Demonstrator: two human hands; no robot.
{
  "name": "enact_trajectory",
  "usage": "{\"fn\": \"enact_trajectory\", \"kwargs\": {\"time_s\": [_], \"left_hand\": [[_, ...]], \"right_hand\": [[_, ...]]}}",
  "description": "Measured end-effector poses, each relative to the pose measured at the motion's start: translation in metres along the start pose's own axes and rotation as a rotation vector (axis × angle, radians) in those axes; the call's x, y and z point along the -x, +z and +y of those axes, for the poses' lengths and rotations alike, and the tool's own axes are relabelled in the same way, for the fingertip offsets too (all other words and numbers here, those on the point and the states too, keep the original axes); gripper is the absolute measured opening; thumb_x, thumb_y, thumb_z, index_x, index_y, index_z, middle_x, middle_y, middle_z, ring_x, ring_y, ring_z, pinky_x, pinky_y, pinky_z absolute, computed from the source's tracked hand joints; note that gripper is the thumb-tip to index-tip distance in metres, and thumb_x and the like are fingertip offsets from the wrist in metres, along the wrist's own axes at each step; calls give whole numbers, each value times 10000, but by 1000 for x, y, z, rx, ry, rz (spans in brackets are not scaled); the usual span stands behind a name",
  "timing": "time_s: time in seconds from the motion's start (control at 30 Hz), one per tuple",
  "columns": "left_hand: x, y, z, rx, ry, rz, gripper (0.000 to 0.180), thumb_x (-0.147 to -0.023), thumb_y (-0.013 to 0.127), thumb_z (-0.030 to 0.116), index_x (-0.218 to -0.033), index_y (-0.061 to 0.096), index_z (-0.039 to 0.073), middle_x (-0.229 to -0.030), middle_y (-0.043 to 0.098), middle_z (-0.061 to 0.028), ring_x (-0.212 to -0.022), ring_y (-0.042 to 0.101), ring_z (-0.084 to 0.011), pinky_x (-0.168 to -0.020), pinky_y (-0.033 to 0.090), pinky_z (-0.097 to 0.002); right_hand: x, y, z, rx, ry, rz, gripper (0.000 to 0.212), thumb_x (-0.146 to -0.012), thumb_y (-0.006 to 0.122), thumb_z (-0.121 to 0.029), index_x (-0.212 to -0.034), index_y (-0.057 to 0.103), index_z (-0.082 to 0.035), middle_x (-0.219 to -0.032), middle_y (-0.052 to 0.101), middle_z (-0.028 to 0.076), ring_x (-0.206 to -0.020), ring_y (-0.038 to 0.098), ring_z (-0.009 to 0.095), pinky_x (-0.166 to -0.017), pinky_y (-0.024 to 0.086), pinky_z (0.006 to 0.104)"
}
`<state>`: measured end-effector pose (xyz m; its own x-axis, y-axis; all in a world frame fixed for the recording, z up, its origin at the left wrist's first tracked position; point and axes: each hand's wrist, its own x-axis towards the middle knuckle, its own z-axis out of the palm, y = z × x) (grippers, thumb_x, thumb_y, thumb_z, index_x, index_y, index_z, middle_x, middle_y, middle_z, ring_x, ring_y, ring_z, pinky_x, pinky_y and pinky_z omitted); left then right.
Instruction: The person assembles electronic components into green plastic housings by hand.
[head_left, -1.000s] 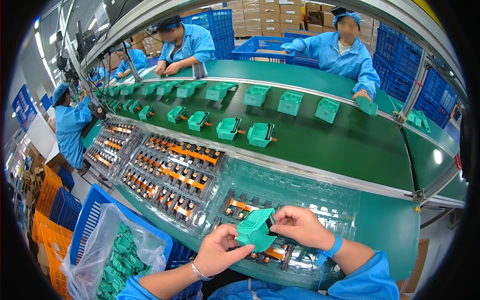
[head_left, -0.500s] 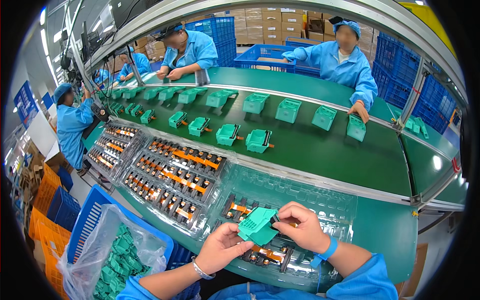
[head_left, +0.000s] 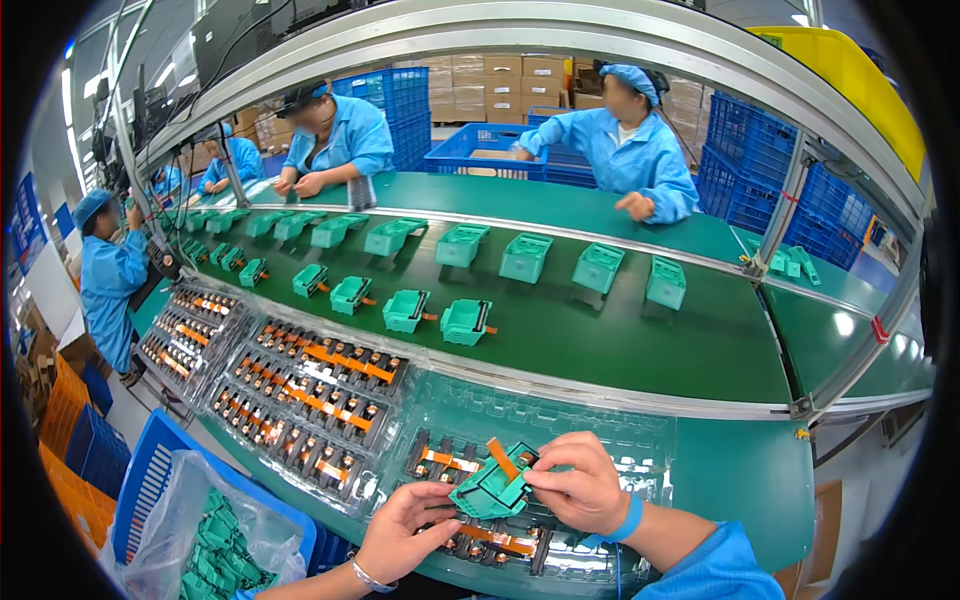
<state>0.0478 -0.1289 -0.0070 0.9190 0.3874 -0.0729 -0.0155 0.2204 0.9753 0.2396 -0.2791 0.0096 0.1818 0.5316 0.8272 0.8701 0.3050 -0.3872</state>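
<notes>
My left hand (head_left: 408, 535) grips the left side of a green plastic housing (head_left: 488, 492), fingers behind and thumb in front. The housing is tilted with its open side showing. My right hand (head_left: 580, 485) closes on its right edge, where a small black part sits with an orange flex strip (head_left: 503, 459) sticking up; the fingertips partly hide that part. Beneath the hands a clear plastic tray (head_left: 640, 455) holds several black parts with orange strips (head_left: 450, 460). A blue band circles my right wrist, a bracelet my left.
Fuller parts trays (head_left: 300, 385) lie to the left. Beyond runs a green conveyor (head_left: 620, 340) with two rows of green housings (head_left: 463, 245). A blue crate (head_left: 150, 490) at lower left holds bagged green pieces. Metal frame bars (head_left: 850, 290) stand right. Co-workers sit across the belt.
The green housing has been turned over, so its open side and the orange strip now show. Across the belt, a co-worker's hand has come off a housing. My view has shifted right.
</notes>
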Motion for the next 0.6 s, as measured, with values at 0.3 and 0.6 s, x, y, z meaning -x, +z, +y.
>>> {"fn": "enact_trajectory", "kwargs": {"time_s": [0.3, 0.6], "left_hand": [[13, -22, 40, -69, 286, 145, 290, -815, 537, -105, -1083, 478, -12, -1122, 556, -145, -1024, 575, -204, -887, 473, -316], [215, -198, 30, -1159, 39, 1115, 222, -854, 536, 72, -1064, 565, 6, -989, 600, -105, -896, 571, -198, -776, 460, -295]], "right_hand": [[-26, -43, 57, -143, 691, 169, 129, -735, 680, -24, -831, 605, 18, -851, 585, 77, -769, 577, 128, -643, 474, 260], [-32, -37, 178, -194, 1175, 157, 153, -731, 690, -90, -788, 586, 7, -719, 590, 67, -597, 585, 141, -482, 527, 278]]}}
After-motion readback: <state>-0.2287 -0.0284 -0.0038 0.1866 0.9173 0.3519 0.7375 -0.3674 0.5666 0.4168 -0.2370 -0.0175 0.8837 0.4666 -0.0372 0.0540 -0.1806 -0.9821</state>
